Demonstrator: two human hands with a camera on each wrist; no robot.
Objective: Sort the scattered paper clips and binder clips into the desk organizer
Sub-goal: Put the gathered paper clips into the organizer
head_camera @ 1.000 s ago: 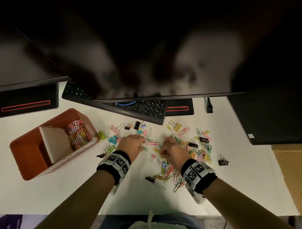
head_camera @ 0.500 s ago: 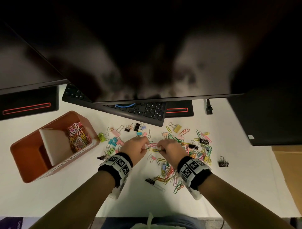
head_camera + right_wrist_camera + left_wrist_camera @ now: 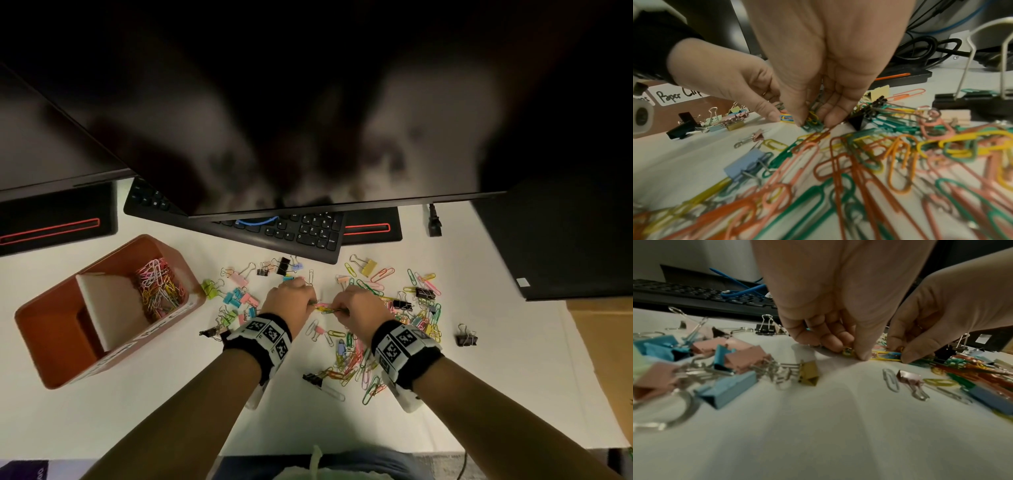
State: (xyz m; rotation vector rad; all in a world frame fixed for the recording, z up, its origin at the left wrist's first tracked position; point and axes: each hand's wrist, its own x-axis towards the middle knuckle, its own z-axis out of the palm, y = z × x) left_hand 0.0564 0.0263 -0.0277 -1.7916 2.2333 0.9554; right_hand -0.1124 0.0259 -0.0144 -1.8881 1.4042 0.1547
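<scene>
Both hands meet mid-table: left hand (image 3: 290, 301) and right hand (image 3: 359, 305) each pinch paper clips (image 3: 885, 356) off the cloth. Bare table (image 3: 171, 404) separates them from the organizer (image 3: 44, 329), far left.

Both hands (image 3: 291, 301) (image 3: 359, 305) lowered, fingertips seemingly pinched, nearly touching.

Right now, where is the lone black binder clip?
In the head view, the black metal binder clip sits alone on the white desk, right of the paper-clip pile.
</scene>
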